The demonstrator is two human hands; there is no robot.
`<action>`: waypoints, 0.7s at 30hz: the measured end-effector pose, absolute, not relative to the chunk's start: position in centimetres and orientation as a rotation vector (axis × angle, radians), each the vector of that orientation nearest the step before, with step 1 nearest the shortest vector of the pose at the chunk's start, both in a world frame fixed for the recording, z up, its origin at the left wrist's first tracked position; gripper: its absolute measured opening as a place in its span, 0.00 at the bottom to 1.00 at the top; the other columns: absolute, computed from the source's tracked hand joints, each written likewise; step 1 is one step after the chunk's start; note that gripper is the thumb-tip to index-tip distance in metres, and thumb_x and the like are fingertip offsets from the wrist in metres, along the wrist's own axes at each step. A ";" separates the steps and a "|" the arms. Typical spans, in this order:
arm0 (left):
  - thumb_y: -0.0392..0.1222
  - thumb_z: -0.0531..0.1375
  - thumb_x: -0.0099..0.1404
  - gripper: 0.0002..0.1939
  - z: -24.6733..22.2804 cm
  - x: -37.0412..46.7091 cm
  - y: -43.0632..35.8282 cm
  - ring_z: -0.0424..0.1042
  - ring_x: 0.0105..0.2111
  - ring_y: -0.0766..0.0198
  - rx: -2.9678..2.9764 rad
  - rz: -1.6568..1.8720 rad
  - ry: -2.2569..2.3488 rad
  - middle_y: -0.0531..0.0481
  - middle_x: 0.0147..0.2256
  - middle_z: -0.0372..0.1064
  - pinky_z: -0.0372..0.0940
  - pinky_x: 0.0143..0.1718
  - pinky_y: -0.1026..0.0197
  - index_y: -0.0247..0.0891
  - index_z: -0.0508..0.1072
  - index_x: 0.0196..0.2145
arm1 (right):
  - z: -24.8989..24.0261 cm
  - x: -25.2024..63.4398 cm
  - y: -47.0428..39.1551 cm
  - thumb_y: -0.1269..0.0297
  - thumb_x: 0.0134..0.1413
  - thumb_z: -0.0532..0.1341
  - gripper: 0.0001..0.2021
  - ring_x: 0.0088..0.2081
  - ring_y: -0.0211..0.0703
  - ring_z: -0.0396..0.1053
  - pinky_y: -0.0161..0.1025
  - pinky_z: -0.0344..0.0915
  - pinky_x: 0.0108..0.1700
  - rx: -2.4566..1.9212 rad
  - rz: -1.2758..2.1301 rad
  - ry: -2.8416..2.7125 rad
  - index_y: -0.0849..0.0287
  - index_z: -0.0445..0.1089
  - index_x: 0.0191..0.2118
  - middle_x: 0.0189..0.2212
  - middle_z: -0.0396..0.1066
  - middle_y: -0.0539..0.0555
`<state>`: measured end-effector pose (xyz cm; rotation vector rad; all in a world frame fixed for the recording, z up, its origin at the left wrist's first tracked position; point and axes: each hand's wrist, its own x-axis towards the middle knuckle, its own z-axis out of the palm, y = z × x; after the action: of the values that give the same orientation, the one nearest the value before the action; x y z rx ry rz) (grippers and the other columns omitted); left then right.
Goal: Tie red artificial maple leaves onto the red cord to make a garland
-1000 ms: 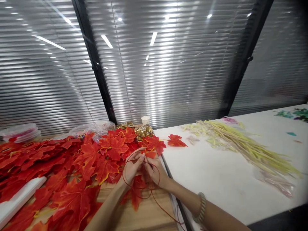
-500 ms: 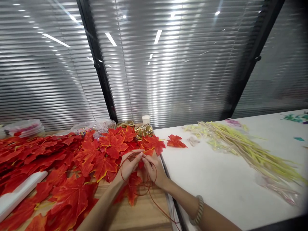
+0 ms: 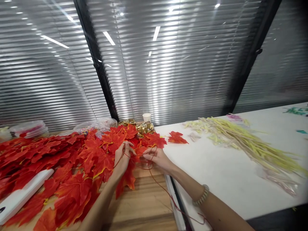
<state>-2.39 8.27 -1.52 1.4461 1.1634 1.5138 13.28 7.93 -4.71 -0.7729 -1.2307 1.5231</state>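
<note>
A thin red cord (image 3: pixel 160 185) runs between my two hands and trails down over the table edge to the lower right. My left hand (image 3: pixel 122 157) pinches the cord above the red maple leaves (image 3: pixel 92 150). To its right, a short gap away, my right hand (image 3: pixel 157 157) has thumb and fingertips closed on the same cord. Just under my hands hangs or lies a red leaf (image 3: pixel 127 179) with orange edges; how it joins the cord cannot be made out.
A white plastic object (image 3: pixel 26 192) lies at the left. Behind the leaves are clear tubs (image 3: pixel 30 129), gold packets (image 3: pixel 145 128) and a paper cup (image 3: pixel 146 117). Yellow stems (image 3: pixel 250 141) and one red leaf (image 3: pixel 177 137) lie on the white table (image 3: pixel 207 179).
My hands have moved apart from fingertip contact, the left one leftward and up, the right one to the right. The cord's wide loops have drawn out, and its tail reaches further right.
</note>
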 end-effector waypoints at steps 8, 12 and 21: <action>0.58 0.52 0.58 0.20 -2.5 -3.1 9.0 0.53 0.14 0.70 1.662 1.521 1.237 0.56 0.15 0.54 0.48 0.16 0.68 0.37 0.69 0.26 | -4.8 14.3 8.4 0.60 0.31 0.69 0.15 0.19 0.32 0.63 0.32 0.59 0.23 -0.811 1.597 -1.267 0.63 0.70 0.28 0.18 0.67 0.47; 0.59 0.54 0.56 0.21 -3.1 -3.0 9.6 0.47 0.13 0.73 1.437 1.514 1.097 0.58 0.15 0.52 0.44 0.14 0.70 0.36 0.66 0.26 | -4.5 14.6 8.4 0.59 0.34 0.68 0.13 0.17 0.30 0.60 0.30 0.53 0.20 -0.790 1.608 -1.407 0.65 0.72 0.25 0.17 0.67 0.49; 0.58 0.56 0.55 0.20 -3.1 -2.6 9.4 0.41 0.10 0.77 1.214 1.505 0.967 0.62 0.14 0.44 0.38 0.11 0.73 0.36 0.64 0.28 | -5.0 15.2 9.0 0.61 0.36 0.68 0.14 0.20 0.29 0.59 0.30 0.50 0.22 -0.739 1.695 -1.289 0.63 0.72 0.31 0.21 0.67 0.49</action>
<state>-2.56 9.42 -3.08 1.2145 0.9670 1.5052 15.20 8.98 -4.98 -0.7389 -1.2885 1.6954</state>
